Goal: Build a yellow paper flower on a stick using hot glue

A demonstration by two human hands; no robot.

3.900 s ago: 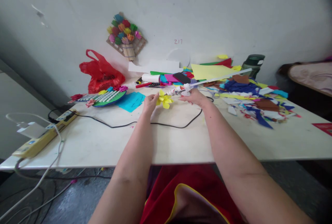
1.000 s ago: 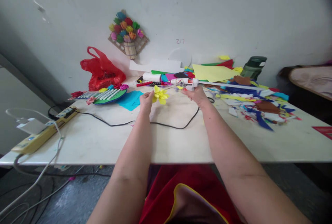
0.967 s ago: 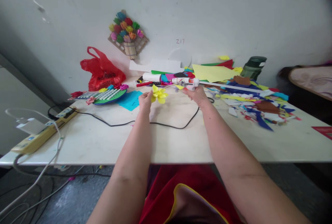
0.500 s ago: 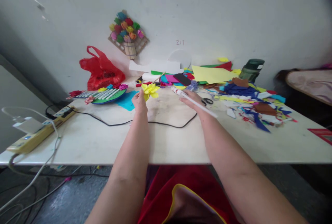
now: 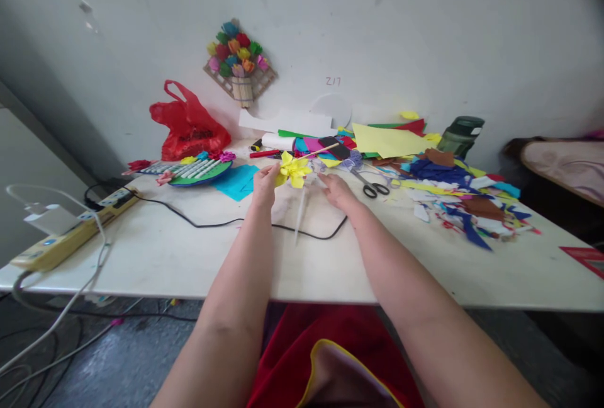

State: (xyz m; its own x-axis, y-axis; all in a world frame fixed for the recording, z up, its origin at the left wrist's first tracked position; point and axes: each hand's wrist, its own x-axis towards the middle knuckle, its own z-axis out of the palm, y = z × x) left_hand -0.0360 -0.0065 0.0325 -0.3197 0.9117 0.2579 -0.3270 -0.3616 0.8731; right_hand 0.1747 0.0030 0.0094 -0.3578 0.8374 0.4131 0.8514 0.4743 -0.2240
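Observation:
My left hand (image 5: 267,182) pinches a yellow paper flower (image 5: 293,170) at its left edge. A thin wooden stick (image 5: 323,150) slants up and right from the flower. My right hand (image 5: 336,191) is closed around a glue gun, mostly hidden by the fingers and blurred. From the gun a translucent glue stick (image 5: 299,216) points back towards me. A black cord (image 5: 306,233) runs under my left forearm to my right wrist. Black-handled scissors (image 5: 376,189) lie just right of my right hand.
Left are a green board with paper flowers (image 5: 202,172), a blue sheet (image 5: 236,182), a red plastic bag (image 5: 193,124) and a power strip (image 5: 75,228). Right are paper scraps (image 5: 476,206) and a dark green bottle (image 5: 460,134). Coloured sheets (image 5: 387,139) lie along the wall.
My left hand has brought the flower slightly right, its stick now tilting more to the right. My right hand has moved left and turned the glue gun; its glue stick now points towards me.

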